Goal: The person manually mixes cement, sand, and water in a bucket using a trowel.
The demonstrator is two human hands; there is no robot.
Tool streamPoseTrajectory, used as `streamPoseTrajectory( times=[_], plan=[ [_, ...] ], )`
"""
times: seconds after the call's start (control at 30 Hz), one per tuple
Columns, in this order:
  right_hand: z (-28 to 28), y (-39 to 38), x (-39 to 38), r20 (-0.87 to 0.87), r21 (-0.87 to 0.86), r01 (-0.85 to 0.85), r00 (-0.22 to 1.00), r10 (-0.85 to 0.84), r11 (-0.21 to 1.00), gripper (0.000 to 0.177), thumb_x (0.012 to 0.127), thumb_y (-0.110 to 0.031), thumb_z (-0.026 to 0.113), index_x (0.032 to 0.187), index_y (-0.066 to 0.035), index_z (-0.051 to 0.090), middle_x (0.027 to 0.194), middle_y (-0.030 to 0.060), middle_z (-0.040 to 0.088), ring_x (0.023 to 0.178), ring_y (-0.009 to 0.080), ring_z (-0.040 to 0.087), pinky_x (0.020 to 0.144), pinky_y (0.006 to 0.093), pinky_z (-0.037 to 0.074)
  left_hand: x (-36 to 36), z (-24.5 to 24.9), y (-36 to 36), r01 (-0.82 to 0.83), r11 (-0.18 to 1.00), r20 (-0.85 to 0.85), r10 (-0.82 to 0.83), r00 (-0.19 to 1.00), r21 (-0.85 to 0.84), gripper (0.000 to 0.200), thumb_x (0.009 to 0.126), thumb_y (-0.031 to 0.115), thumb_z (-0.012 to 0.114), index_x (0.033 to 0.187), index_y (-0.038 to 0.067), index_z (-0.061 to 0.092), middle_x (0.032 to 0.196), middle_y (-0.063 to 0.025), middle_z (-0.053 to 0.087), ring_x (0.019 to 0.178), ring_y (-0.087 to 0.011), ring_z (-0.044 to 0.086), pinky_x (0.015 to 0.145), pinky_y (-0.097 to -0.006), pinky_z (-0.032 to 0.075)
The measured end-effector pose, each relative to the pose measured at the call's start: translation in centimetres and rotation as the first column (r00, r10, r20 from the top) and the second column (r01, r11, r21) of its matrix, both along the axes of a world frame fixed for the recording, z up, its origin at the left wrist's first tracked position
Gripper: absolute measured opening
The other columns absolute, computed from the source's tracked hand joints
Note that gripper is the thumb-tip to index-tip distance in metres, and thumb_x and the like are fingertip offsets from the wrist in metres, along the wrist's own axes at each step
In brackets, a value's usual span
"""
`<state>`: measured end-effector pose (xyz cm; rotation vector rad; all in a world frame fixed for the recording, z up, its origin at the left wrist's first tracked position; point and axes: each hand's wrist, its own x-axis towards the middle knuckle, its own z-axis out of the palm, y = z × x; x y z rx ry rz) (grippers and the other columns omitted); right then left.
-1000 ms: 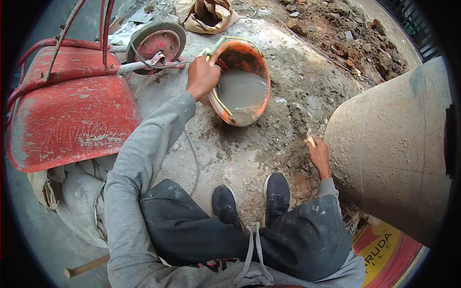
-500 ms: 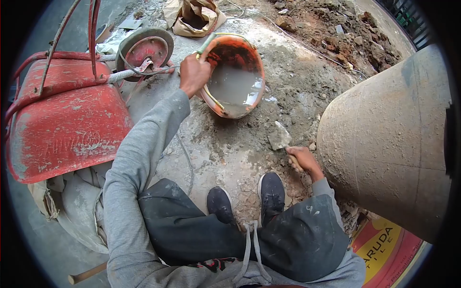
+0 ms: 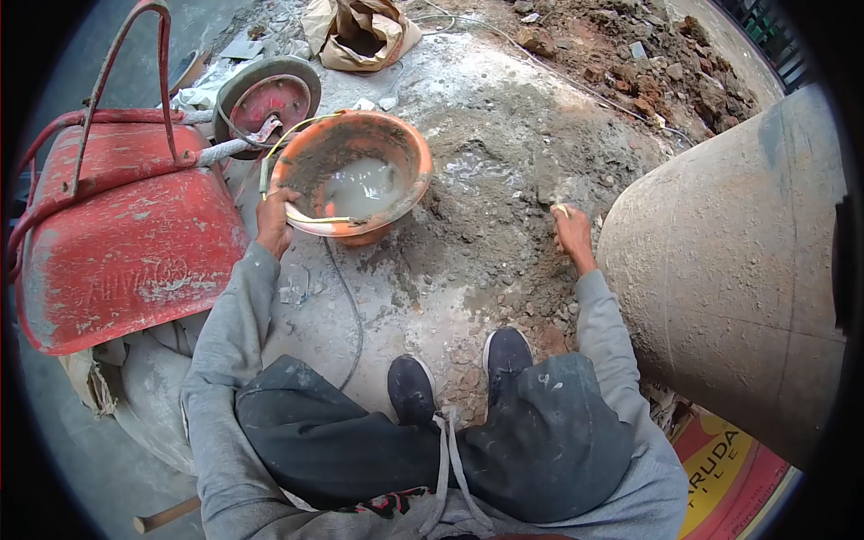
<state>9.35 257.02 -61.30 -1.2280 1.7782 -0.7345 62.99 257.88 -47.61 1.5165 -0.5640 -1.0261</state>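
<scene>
An orange bucket (image 3: pixel 416 171) with cloudy grey water in its bottom stands left of centre, its mouth facing me. My left hand (image 3: pixel 274 222) is closed on the near left rim, below the pale grip of its yellow wire handle. My right hand (image 3: pixel 573 236) is closed round the handle of a trowel (image 3: pixel 563 210), over wet grey mortar (image 3: pixel 490 225) spread on the ground. The trowel's blade is hard to make out against that mortar.
At the left lies an upturned red wheelbarrow (image 3: pixel 135 238) with its wheel (image 3: pixel 270 103). A large grey drum-like cylinder (image 3: pixel 720 243) is close on the right. Behind are an open paper sack (image 3: pixel 396 45) and a rubble heap (image 3: pixel 630 72). A cable (image 3: pixel 346 306) crosses the floor.
The bucket has shifted left towards the wheelbarrow, and less water shows in it. My left hand has gone from the handle's grip to the rim. My right hand with the trowel has moved forward.
</scene>
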Motion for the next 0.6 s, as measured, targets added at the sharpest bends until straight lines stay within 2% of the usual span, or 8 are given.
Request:
streamPoseTrajectory(
  times=[0.03,0.1,0.2,0.3,0.37,0.43,0.53,0.6],
  plan=[
    [-0.1,-0.4,-0.4,0.238,0.280,0.011,0.968,-0.081,0.960,0.035,0.090,-0.028,0.062,0.110,0.000,0.063,0.084,0.0257,0.068,0.071,0.0395,0.066,0.066,0.0467,0.052,1.1,-0.6,0.3,-0.013,1.000,-0.047,0.012,0.999,-0.020,0.024,0.070,-0.004,0.061,0.094,-0.004,0.057,0.084,-0.0045,0.054,0.076,-0.0170,0.055,0.068,-0.0310,0.043],
    [1.1,-0.3,0.9,0.222,0.291,0.004,0.972,-0.072,0.957,0.037,0.089,-0.030,0.062,0.109,0.002,0.063,0.085,0.0256,0.068,0.071,0.0414,0.064,0.068,0.0459,0.052,2.3,-1.2,1.1,-0.011,1.000,-0.031,0.011,0.999,0.010,0.028,0.070,-0.004,0.061,0.098,-0.004,0.058,0.084,-0.0049,0.054,0.077,-0.0177,0.055,0.071,-0.0312,0.044],
    [3.0,0.5,2.1,-0.391,-0.164,-0.441,0.850,0.352,0.883,0.041,0.090,-0.030,0.060,0.114,0.003,0.062,0.086,0.0279,0.067,0.077,0.0429,0.065,0.072,0.0446,0.052,3.8,-2.0,2.0,-0.016,0.999,0.009,0.016,1.000,0.029,0.031,0.070,-0.004,0.061,0.101,-0.007,0.058,0.085,-0.0073,0.055,0.077,-0.0205,0.056,0.073,-0.0318,0.046],
    [5.4,1.1,3.2,-0.310,-0.091,-0.289,0.918,0.249,0.953,0.043,0.091,-0.032,0.059,0.115,0.003,0.062,0.096,0.0283,0.067,0.089,0.0431,0.065,0.080,0.0439,0.051,2.9,-0.4,2.3,-0.021,0.992,0.036,0.017,0.999,0.123,0.028,0.071,-0.003,0.061,0.098,-0.009,0.058,0.087,-0.0094,0.057,0.077,-0.0216,0.057,0.073,-0.0336,0.047],
    [2.4,-0.5,0.6,-0.324,-0.296,-0.217,0.939,0.116,0.930,0.037,0.091,-0.029,0.059,0.110,0.002,0.063,0.079,0.0219,0.068,0.069,0.0344,0.067,0.062,0.0427,0.053,3.2,-0.4,2.6,-0.013,0.993,0.044,0.008,0.999,0.120,0.025,0.071,-0.002,0.062,0.094,-0.009,0.058,0.088,-0.0111,0.058,0.077,-0.0224,0.059,0.072,-0.0353,0.049],
    [1.2,-1.9,-1.7,0.048,0.167,0.171,0.982,-0.182,0.971,0.032,0.092,-0.030,0.060,0.105,-0.001,0.064,0.069,0.0114,0.064,0.054,0.0208,0.062,0.045,0.0351,0.049,3.9,-0.8,3.1,0.006,0.986,0.023,-0.010,1.000,0.169,0.022,0.072,-0.002,0.061,0.092,-0.008,0.058,0.088,-0.0117,0.058,0.078,-0.0232,0.060,0.071,-0.0357,0.050],
    [-3.5,-2.6,-2.4,0.374,0.396,0.077,0.896,-0.238,0.915,0.028,0.093,-0.031,0.060,0.100,-0.004,0.065,0.061,0.0042,0.055,0.046,0.0122,0.054,0.036,0.0279,0.042,5.2,-2.1,3.8,-0.019,0.975,0.045,0.009,0.999,0.222,0.020,0.073,-0.001,0.059,0.093,-0.001,0.057,0.087,-0.0081,0.056,0.080,-0.0217,0.058,0.077,-0.0340,0.049],
    [0.1,-0.4,0.9,0.183,0.306,-0.091,0.982,0.035,0.948,0.030,0.093,-0.030,0.059,0.106,-0.004,0.064,0.066,0.0087,0.061,0.051,0.0168,0.059,0.041,0.0331,0.047,5.2,-2.0,3.8,0.006,0.977,0.004,-0.007,1.000,0.212,0.021,0.074,-0.001,0.058,0.094,-0.001,0.056,0.087,-0.0088,0.056,0.081,-0.0226,0.058,0.078,-0.0347,0.050]
  ],
)
